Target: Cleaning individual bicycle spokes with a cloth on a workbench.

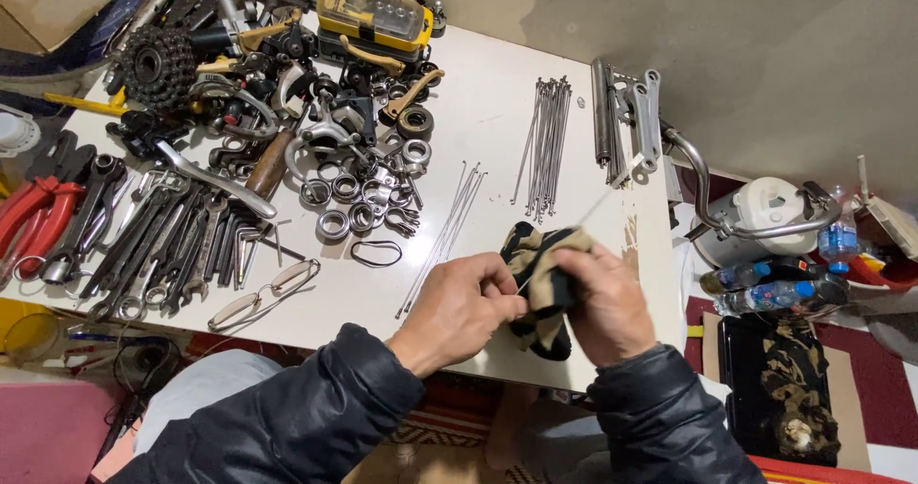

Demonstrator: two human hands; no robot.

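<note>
The person sits at a white table (497, 140) and works close to its near edge, so both arms rest easily over the lap. The left hand (459, 307) is pinched narrow around the near end of a thin metal spoke (593, 207), which keeps the rod steady and angled away up the table. The right hand (607, 302) is wrapped around a dirty tan and black rag (545, 269), fingers closed over the cloth so it folds about the spoke where the rod passes through; the far part of the spoke sticks out past the rag, blurred. Just beyond the hands a few loose spokes (445, 235) lie fanned on the table, and farther back a tidy bundle of spokes (545, 144) sits apart from them, perhaps to keep two lots separate. Wrenches (163, 250) lie in a row to the left, beside steel rings (344, 207) and a gear cluster (158, 63), all within an arm's reach.
</note>
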